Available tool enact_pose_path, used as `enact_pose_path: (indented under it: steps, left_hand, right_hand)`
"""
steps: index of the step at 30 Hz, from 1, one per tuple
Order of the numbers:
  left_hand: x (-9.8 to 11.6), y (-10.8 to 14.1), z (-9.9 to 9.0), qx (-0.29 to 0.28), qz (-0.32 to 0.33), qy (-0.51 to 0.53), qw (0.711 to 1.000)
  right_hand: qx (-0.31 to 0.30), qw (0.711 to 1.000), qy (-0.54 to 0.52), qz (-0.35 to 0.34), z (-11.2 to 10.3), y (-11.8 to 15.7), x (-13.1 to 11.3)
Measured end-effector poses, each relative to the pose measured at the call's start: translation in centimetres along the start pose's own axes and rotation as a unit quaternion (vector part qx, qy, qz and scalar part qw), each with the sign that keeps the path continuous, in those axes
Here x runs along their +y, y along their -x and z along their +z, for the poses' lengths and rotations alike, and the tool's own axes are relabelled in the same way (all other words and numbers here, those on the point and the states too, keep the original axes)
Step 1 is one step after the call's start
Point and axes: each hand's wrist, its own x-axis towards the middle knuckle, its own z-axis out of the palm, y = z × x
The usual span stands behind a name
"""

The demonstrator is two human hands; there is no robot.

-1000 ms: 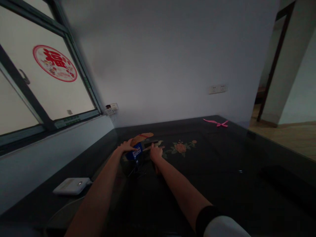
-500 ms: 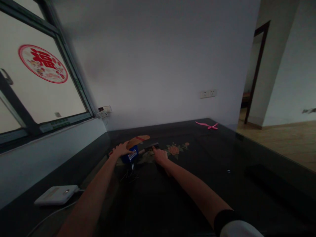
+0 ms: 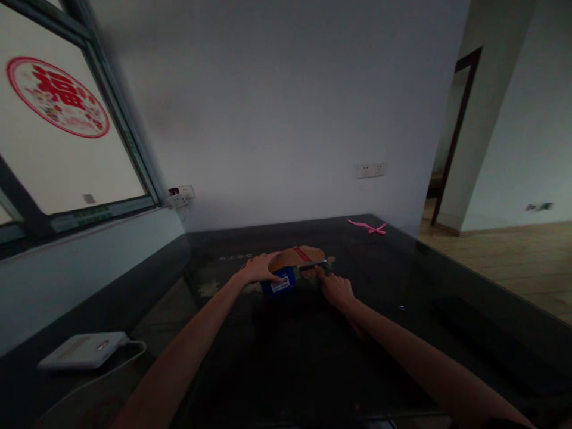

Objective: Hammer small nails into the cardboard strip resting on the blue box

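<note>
My left hand (image 3: 260,269) is closed around a small blue box (image 3: 282,282) with a white label. A flat tan piece with rounded ends and a red band (image 3: 297,256) is held along with the box, rising behind it. My right hand (image 3: 337,290) grips a slim dark tool with a shiny edge (image 3: 313,265), index finger stretched along it. The tool's other end meets the right side of the box; its exact kind is too dim to make out. Both hands are just above the dark tabletop (image 3: 286,363).
A white power bank (image 3: 83,351) with a cable lies at left. Near the table's far right edge is a pink ribbon (image 3: 369,227). A tiny shiny bit (image 3: 401,307) and a long black object (image 3: 491,342) lie at right. A wall stands behind the table, a window at left.
Both hands have shifted right in the view, carrying the blue box, tan piece and slim tool together. Thin dark bits seen below the box earlier no longer show. The camera has turned slightly.
</note>
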Motion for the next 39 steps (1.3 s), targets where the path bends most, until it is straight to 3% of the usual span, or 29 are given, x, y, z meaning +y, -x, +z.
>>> enact_pose_path:
  steps: [9, 14, 18, 22, 24, 26, 28, 30, 33, 39]
  left_hand:
    - [5.7, 0.3, 1.0, -0.022, 0.090, 0.002, 0.996]
    - [7.2, 0.7, 1.3, -0.044, 0.113, -0.001, 0.993]
    - [7.4, 1.6, -0.5, -0.028, 0.111, 0.017, 0.993]
    - [4.6, 3.8, -3.2, 0.116, 0.057, 0.129, 0.983]
    - [1.8, 5.5, -2.9, 0.188, -0.005, 0.167, 0.968]
    - [-1.4, 7.3, -1.2, 0.212, -0.056, 0.164, 0.962]
    - [-4.1, 9.1, 1.5, 0.182, -0.073, 0.113, 0.974]
    - [-6.1, 10.6, 4.4, 0.109, -0.047, 0.065, 0.991]
    - [-7.3, 11.9, 7.5, 0.013, -0.024, 0.007, 1.000]
    - [-6.0, 12.1, 8.5, -0.046, -0.006, -0.026, 0.999]
  right_hand:
    - [-0.022, 0.998, 0.043, 0.042, -0.4, 3.8, 4.8]
    - [-0.032, 0.997, 0.054, 0.052, -0.3, 5.4, 5.5]
    - [-0.029, 0.997, 0.061, 0.048, -0.2, 6.3, 5.6]
    - [-0.025, 0.996, 0.068, 0.042, 0.0, 6.6, 5.4]
    - [-0.027, 0.997, 0.068, 0.041, 0.1, 6.6, 5.4]
    - [-0.029, 0.997, 0.065, 0.043, 0.1, 6.6, 5.3]
    - [-0.031, 0.997, 0.063, 0.045, 0.1, 6.6, 5.2]
    - [-0.033, 0.997, 0.061, 0.046, 0.1, 6.7, 5.2]
    - [-0.034, 0.997, 0.061, 0.045, 0.1, 6.7, 5.1]
    - [-0.036, 0.996, 0.061, 0.052, 0.2, 6.5, 5.3]
